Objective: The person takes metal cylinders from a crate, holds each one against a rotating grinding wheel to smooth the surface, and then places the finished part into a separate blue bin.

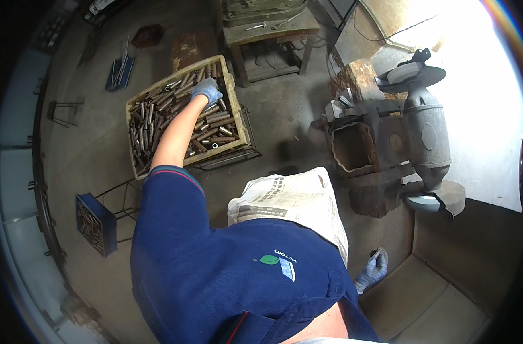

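My left hand (207, 90), in a blue-grey glove, reaches down onto short metal tubes (207, 135) that fill a shallow yellowish crate (236, 109). It touches the tubes near the crate's far right part; its fingertips are hidden, so I cannot tell whether it grips one. Some tubes are rusty brown, others have bright cut ends. Low at the right, beside my body, my gloved right hand (372, 272) is closed with its fingers bent up. A small dark metal piece (376, 253) shows at its fingertips; its full shape is hidden.
A bench grinder (427, 135) with two wheels stands at the right on a rusty base. A blue box of small metal parts (96, 223) sits at left. Beyond the crate is a worktable (273, 34) with wrenches. A pale printed sheet (284, 198) covers my lap.
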{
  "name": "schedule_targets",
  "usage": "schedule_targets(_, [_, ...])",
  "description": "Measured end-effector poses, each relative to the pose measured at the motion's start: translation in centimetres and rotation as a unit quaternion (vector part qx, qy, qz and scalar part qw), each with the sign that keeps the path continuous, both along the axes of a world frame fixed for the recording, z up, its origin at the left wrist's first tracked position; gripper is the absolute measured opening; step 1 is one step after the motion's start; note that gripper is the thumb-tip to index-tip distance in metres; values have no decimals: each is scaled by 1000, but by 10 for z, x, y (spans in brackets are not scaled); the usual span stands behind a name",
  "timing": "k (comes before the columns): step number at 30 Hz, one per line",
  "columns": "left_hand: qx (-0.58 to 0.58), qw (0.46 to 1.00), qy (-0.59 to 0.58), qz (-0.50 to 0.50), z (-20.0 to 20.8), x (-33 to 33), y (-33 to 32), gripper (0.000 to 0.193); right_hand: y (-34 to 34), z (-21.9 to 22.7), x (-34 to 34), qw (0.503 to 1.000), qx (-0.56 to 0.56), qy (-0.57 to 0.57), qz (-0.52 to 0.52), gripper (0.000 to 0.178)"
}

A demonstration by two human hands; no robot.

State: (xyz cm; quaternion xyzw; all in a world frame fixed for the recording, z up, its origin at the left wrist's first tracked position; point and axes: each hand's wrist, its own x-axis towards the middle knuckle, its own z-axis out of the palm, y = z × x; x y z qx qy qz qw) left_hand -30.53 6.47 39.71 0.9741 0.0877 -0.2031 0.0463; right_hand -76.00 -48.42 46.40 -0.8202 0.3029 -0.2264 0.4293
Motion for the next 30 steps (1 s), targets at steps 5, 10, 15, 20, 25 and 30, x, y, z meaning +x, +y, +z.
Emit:
schedule_targets(5, [-133,987,-82,39,3,-23,15,24,-4,-11,-9,1000,5,2,-12,28])
schedule_targets(10, [-98,978,-185,17,30,-35,3,20,-6,-12,-6,999,-19,-37,-5,21])
schedule_targets(15, [-639,751,-146,82,62,-51,-103,8,36,48,88,993,-24,-90,79,20])
schedule_targets(20, [-713,685,140,53,90,-96,-278,15,70,75,178,937,-140,-105,302,36])
schedule_targets(25, [-683,676,276,26,93,-112,-360,19,65,66,170,969,-132,-96,187,40])
schedule_targets(30, [-716,575,393,38,73,-113,-401,14,58,55,164,985,-134,-89,65,43])
